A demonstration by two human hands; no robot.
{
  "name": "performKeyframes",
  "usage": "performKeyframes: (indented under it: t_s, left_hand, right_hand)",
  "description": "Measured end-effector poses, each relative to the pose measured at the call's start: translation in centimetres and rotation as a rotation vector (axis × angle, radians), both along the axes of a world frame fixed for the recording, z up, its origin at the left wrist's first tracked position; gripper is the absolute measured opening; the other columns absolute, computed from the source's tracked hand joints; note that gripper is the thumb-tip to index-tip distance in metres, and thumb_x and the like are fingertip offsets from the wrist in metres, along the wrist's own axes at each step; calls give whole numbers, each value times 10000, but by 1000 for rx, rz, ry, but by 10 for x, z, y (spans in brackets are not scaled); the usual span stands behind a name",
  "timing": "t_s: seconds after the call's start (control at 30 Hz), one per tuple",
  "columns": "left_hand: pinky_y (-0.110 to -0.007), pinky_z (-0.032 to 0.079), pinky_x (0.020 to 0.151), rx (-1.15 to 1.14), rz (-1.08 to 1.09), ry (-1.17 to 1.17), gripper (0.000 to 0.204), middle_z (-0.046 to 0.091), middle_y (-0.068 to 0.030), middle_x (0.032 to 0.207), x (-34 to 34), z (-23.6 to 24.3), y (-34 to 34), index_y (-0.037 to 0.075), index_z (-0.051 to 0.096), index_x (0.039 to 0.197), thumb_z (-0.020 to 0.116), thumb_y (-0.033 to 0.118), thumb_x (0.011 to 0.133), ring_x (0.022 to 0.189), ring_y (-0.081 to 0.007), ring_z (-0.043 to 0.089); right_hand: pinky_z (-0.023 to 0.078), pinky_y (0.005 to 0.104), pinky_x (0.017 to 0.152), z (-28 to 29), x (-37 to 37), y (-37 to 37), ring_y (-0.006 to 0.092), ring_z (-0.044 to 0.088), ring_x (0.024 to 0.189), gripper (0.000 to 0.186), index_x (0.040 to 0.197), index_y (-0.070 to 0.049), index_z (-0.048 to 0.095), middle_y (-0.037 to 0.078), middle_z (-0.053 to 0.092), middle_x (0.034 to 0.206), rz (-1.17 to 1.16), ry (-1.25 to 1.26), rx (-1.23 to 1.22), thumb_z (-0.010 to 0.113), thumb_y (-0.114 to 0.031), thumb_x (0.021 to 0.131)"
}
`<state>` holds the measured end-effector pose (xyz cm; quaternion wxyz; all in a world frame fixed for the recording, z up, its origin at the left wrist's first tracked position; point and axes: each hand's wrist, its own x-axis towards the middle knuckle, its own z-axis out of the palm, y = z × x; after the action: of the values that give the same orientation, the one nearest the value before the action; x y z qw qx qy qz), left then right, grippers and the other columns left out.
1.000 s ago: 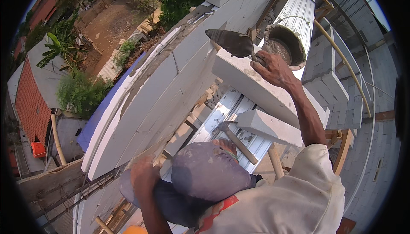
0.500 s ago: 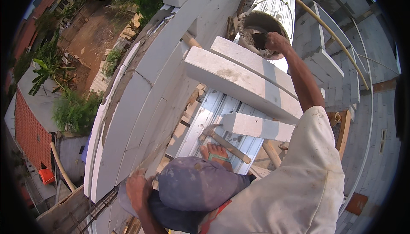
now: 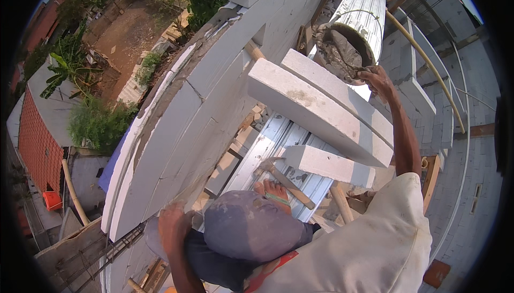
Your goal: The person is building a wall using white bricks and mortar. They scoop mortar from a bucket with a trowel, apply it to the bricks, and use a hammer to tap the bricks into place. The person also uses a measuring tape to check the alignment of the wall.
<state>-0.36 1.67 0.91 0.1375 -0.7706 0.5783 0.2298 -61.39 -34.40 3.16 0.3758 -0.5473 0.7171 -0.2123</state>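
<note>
My right hand point(image 3: 376, 81) is closed at the near right rim of a mortar-crusted bucket point(image 3: 369, 47). It grips a trowel point(image 3: 353, 69) whose blade lies in the bucket, coated in wet grey mortar point(image 3: 340, 49). My left hand point(image 3: 175, 224) rests against the inner side of the light block wall point(image 3: 160, 175), beside my knee. Its fingers are slightly bent and partly apart, with no tool visible in them. A strip of grey mortar point(image 3: 166, 87) runs along the wall's top.
Long white blocks point(image 3: 316, 111) and a shorter block point(image 3: 326, 164) lie across the ribbed metal planks point(image 3: 267, 143). A hammer point(image 3: 286, 180) rests by my bare foot point(image 3: 273, 191). Beyond the wall is a drop to ground and roofs. A bamboo pole point(image 3: 423, 57) stands right.
My right hand has drawn back from inside the bucket to its rim, and the trowel blade now shows covered in mortar. My left hand stays by the wall. The view has shifted slightly.
</note>
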Motion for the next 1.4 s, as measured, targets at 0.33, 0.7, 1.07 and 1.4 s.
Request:
performKeyframes:
  t_s: [0.33,0.7,1.07,1.4]
  left_hand:
    - [-448,462,1087,62,89,91,425,679,-136,1349,7,4,-1,71,678,1292,673,370,989,1248,-331,637]
    - [-457,471,1069,-239,142,230,401,703,-134,1308,16,17,46,96,704,1288,708,310,949,1230,-348,637]
    - [-468,497,1028,-347,139,285,421,713,-136,1259,17,28,55,87,710,1283,728,307,924,1193,-362,643]
    - [-448,470,1036,-214,119,216,395,719,-140,1231,12,15,30,55,702,1242,739,294,930,1186,-318,647]
  right_hand:
    - [392,259,531,35,240,58,84,471,580,234,1022,-16,703,-30,493,665,607,-411,149,600,-217,965]
    - [598,448,771,40,470,136,294,684,989,280,1152,33,686,140,634,1060,1222,596,-1176,636,-52,890]
    - [579,461,767,31,406,24,306,677,1019,263,1173,15,676,138,632,1087,834,1074,-937,605,-63,933]
    - [555,440,791,-45,375,84,361,674,943,422,1286,35,639,188,652,1035,425,193,-797,750,-152,925]
